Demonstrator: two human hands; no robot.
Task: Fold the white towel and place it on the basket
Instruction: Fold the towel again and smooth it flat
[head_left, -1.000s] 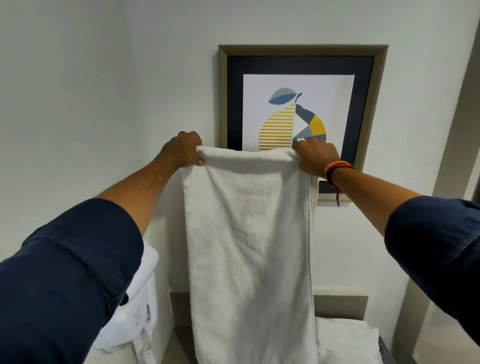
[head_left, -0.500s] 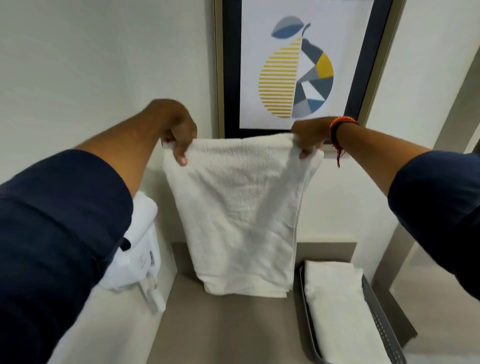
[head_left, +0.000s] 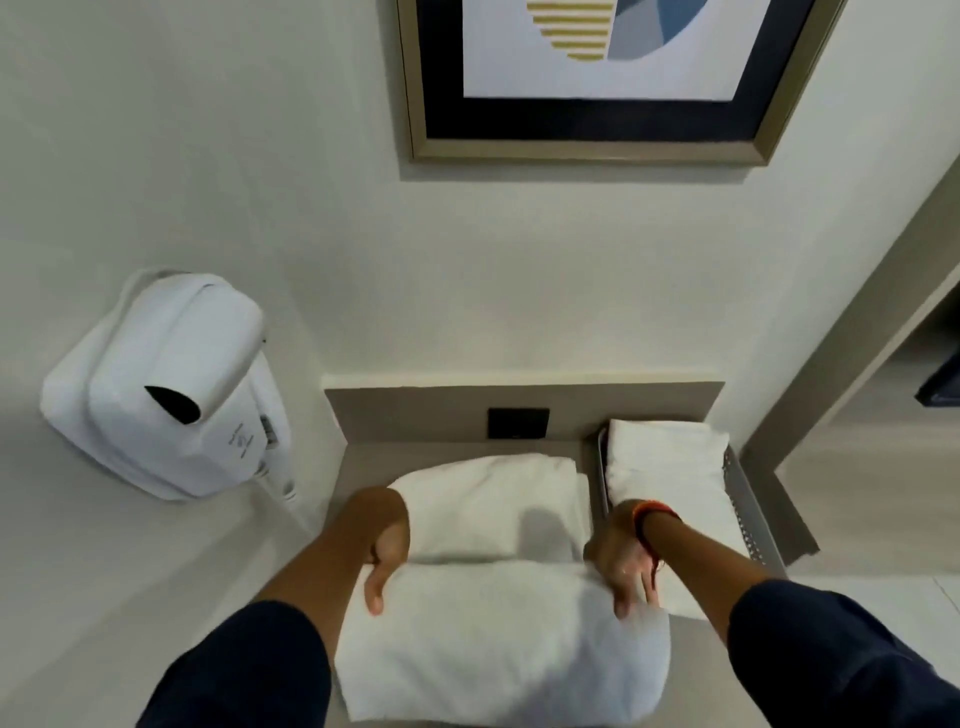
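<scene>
Grey surface (head_left: 363, 467) carries the white towel (head_left: 498, 571), folded over between left hand (head_left: 382, 551) and right hand (head_left: 621, 561), each pinching an end; the basket (head_left: 748, 499) just beyond the right hand awaits it

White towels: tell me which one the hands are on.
The white towel on the counter, left of the basket; left hand and right hand grip its fold. The other towel lies untouched in the basket.

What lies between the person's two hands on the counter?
The white towel, folded over, spans from the left hand to the right hand in the head view.
</scene>
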